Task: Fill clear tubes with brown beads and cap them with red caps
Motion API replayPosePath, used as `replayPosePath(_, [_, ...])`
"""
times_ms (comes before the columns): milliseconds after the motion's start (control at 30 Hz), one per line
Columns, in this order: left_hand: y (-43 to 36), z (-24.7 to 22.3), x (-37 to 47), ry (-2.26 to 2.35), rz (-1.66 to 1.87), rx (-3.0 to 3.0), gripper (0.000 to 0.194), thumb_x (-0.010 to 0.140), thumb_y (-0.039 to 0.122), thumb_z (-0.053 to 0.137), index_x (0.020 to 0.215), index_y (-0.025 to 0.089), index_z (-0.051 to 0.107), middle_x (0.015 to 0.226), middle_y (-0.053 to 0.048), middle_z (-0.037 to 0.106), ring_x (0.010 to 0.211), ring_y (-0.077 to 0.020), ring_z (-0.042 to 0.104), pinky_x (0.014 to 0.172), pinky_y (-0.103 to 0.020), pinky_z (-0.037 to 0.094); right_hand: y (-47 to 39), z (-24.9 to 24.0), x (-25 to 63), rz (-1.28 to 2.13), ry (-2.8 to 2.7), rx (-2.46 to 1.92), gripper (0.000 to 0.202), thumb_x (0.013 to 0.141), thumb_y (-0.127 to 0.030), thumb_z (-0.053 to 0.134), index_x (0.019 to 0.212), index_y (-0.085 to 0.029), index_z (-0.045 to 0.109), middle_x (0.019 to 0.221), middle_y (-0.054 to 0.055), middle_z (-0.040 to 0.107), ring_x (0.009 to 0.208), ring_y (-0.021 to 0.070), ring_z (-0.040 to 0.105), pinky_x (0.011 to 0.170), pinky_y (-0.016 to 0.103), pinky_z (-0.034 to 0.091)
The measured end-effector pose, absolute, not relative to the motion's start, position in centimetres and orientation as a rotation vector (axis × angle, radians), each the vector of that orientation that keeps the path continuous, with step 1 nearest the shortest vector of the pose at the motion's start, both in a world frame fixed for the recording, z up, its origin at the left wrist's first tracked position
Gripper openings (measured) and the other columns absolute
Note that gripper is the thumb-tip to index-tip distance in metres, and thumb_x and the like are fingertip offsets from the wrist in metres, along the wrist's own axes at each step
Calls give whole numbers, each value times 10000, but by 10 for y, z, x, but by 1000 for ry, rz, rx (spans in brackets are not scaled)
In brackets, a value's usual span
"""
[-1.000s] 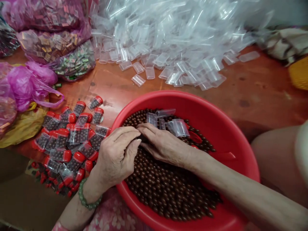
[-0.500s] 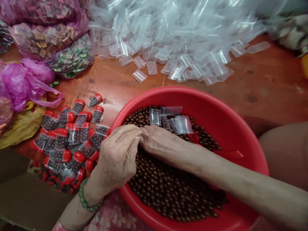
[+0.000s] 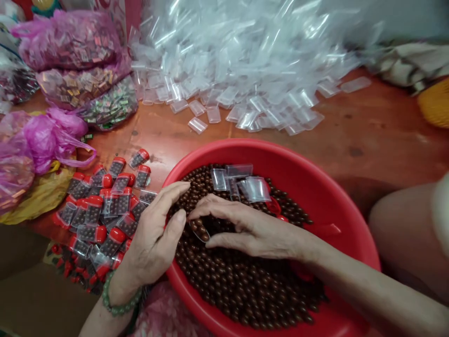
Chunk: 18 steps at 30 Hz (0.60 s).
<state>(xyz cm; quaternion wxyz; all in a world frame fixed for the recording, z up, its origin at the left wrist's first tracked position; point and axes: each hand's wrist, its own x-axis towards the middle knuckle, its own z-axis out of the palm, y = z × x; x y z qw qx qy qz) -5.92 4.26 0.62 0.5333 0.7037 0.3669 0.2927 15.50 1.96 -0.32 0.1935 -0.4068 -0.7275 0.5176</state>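
A red basin (image 3: 336,196) holds a heap of small brown balls (image 3: 242,290). Inside it, my right hand (image 3: 242,224) grips a clear plastic case (image 3: 200,230) between thumb and fingers; brown balls show at its open end, and the rest of the case is hidden by the hand. My left hand (image 3: 154,234), with a green bead bracelet (image 3: 117,299) at the wrist, is over the basin's left rim, thumb and fingers apart and nothing visible between them. Several clear plastic sleeves (image 3: 256,188) lie on the balls beyond my right hand, beside a red cap (image 3: 273,205).
Filled cases with red caps (image 3: 94,209) are piled on the wooden table (image 3: 351,140) left of the basin. A large heap of clear sleeves (image 3: 245,70) spreads across the back. Pink bags (image 3: 70,42) of small pieces and a yellow bag (image 3: 42,192) stand at the left.
My hands have come apart. The left has opened, and the right has turned so that the ball-filled case shows in its grip. The view has shifted slightly.
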Motion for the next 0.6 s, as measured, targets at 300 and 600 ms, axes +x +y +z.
replayPosePath(300, [36, 16, -42, 699, 461, 1207, 653, 824, 209, 647, 1423, 178, 388, 1421, -132, 477, 1242, -245, 535, 1046, -365, 448, 10, 21, 171, 1366, -1793, -1056, 338, 840, -439, 655, 1139, -280, 643, 1210, 70, 518, 1209, 203, 486, 1044, 405, 371])
replayPosePath(600, [32, 15, -28, 608, 374, 1027, 319, 772, 294, 723, 1032, 114, 676, 917, -53, 700, 823, -153, 615, 794, -268, 463, 4, 32, 176, 1238, -1881, -1076, 372, 873, -475, 595, 1160, -245, 653, 932, 56, 625, 848, 169, 597, 767, 322, 500])
